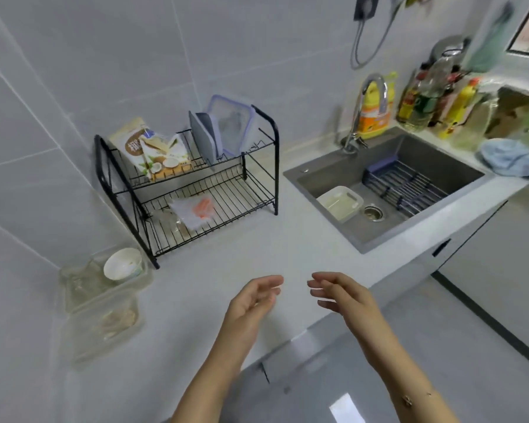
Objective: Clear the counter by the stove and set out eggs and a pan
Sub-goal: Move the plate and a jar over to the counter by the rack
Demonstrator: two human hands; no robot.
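Both hands hang just above the near edge of the white desk (257,248), palms turned toward each other, fingertips close but apart. The left hand (251,303) has its grip wide, fingers loosely curled, holding nothing. The right hand (339,296) is the same: grip wide, fingers spread slightly, empty.

No eggs, pan or stove can be seen in this view. The desk surface directly before the hands is bare.

Toward the far left of the desk, against the tiled wall, stands a black two-tier wire dish rack (196,190). Its upper tier carries two upright food packets (153,151) on the left and clear plastic container lids (223,129) leaning on the right. Its lower tier holds a clear bag with something orange (196,209) inside.

At the left edge of the desk, near the rack's front foot, sit clear plastic containers (104,303); a white bowl (123,264) rests tilted in the farther one.

At the far right a grey sink (388,184) is sunk into the desk. Inside it lie a white rectangular container (339,203) beside the drain and a dark wire basket (406,184). A chrome tap (367,111) rises at its back edge, with a yellow bottle (374,114) behind it and more bottles (434,99) along the far right edge. A blue cloth (510,160) lies by the sink's right side.
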